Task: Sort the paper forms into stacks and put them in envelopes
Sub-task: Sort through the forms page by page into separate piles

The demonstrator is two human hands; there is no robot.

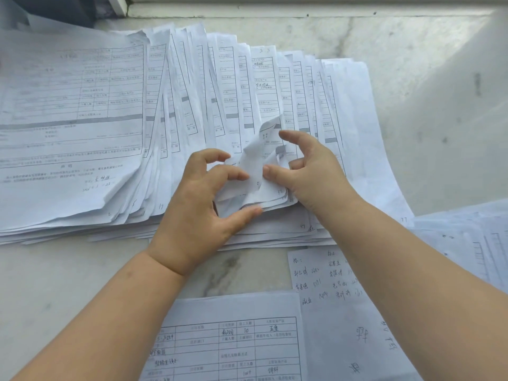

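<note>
A wide fan of printed paper forms (110,111) lies spread across the marble surface, their numbered lower corners showing. At the fan's near edge, several lower corners (257,160) are lifted and curled up. My left hand (203,204) pinches these corners, thumb beneath and fingers curled over them. My right hand (310,171) holds the same raised corners from the right, thumb against the paper and fingers bent above it. No envelope is in view.
A single printed form (233,342) lies at the near edge between my forearms. A handwritten sheet (338,306) lies to its right, partly under my right arm. More papers (472,243) lie at the right edge. A window ledge (275,9) runs along the back.
</note>
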